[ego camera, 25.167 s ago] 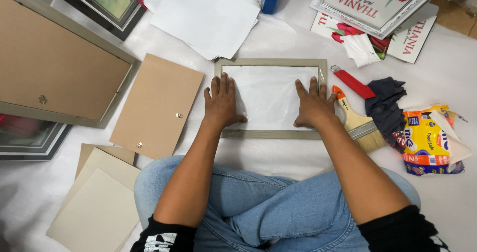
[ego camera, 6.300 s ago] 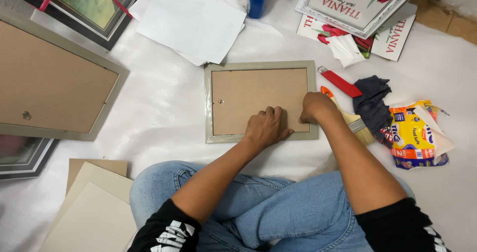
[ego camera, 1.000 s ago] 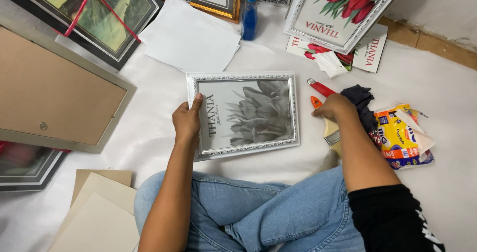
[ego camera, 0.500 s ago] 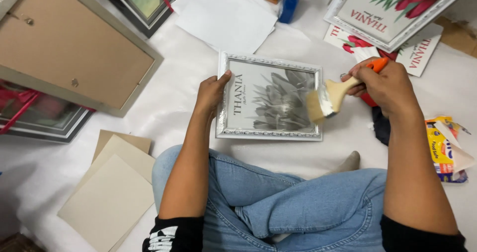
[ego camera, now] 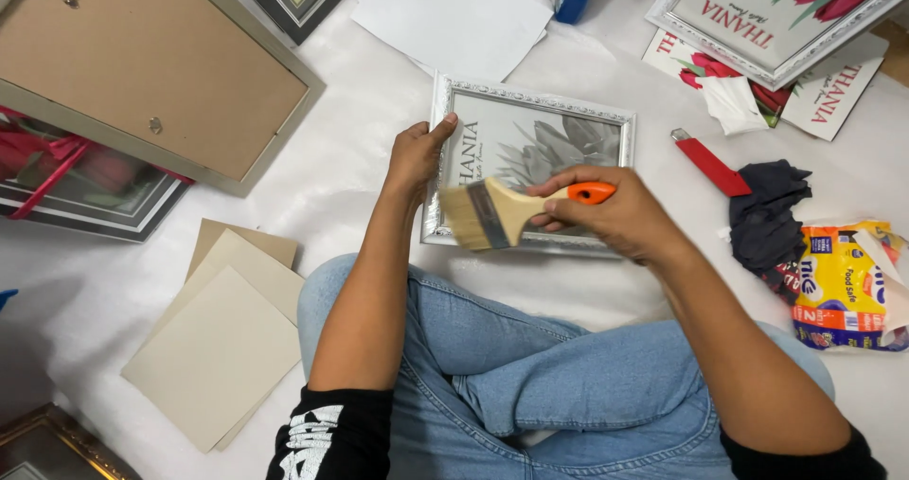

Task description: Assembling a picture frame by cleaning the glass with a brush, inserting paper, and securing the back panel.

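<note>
Change since earlier frame: paintbrush (ego camera: 492, 213) now over the frame's lower left edge, bristles pointing left.
Right hand (ego camera: 615, 217): grip closed on the brush's orange handle.
Left hand (ego camera: 415, 153): grip clasping the silver picture frame (ego camera: 530, 139) at its left edge.
Frame location: flat on white floor covering (ego camera: 360, 196), before the crossed legs.

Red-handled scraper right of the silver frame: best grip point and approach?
Judging by its pose, grip the red-handled scraper at mid-handle, from above. It lies flat and diagonal on the white sheet, upper-left end bare; its lower-right end touches the dark cloth, so come from the frame side.
</note>
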